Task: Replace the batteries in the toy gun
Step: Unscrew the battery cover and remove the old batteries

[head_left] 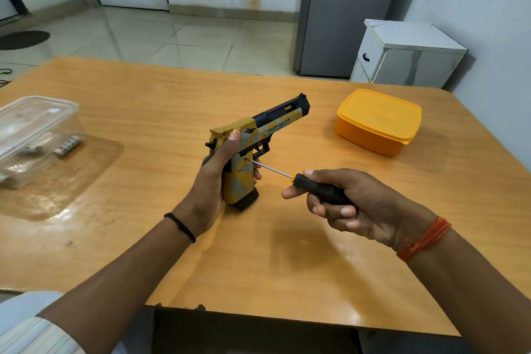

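A lidded orange box and grey cabinet sit beyond the table.

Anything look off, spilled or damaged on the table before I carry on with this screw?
Nothing stands out. The toy gun is upright in the left hand, the screwdriver tip at its grip. The orange box is closed, the clear container upright; nothing spilled.

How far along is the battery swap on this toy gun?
Early. The left hand holds the yellow-and-black toy gun upright; the right hand presses the black-handled screwdriver tip against its grip. Nothing is open yet. Opening it, swapping batteries and closing remain.
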